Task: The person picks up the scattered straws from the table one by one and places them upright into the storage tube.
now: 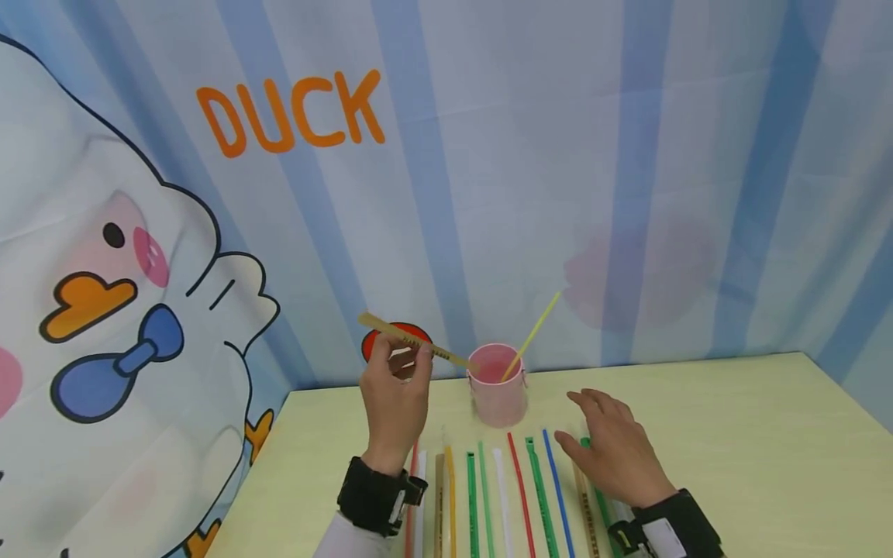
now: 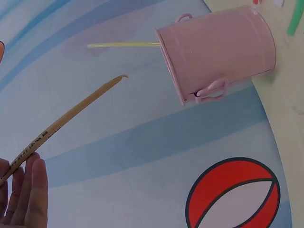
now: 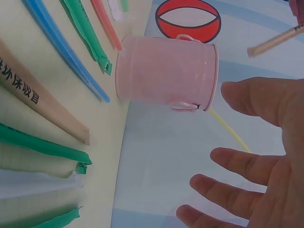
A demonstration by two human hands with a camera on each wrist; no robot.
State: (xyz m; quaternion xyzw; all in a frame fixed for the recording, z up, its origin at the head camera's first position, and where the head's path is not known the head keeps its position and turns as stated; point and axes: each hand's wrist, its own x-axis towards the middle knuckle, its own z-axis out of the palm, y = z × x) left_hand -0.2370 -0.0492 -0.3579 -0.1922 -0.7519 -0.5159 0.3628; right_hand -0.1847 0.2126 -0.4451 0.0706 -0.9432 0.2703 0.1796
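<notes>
My left hand [image 1: 394, 391] pinches a brown paper-wrapped straw [image 2: 78, 108] with dark print on it, raised above the table. In the head view the straw slants down to the right, its lower end by the rim of a pink bucket [image 1: 499, 403]; the left wrist view shows that end apart from the bucket. One yellow straw [image 1: 536, 329] leans out of the bucket. My right hand [image 1: 617, 449], fingers spread and holding nothing, hovers over the right end of a row of straws. Beneath it lie a brown-wrapped straw [image 3: 42, 95] and a green-wrapped straw [image 3: 42, 145].
Several more straws lie side by side on the pale table [image 1: 767, 449], among them a blue straw [image 1: 558, 492], a red straw [image 1: 520, 492] and a white straw [image 1: 502, 500]. Behind the table hangs a striped blue curtain [image 1: 516, 155] with a duck print.
</notes>
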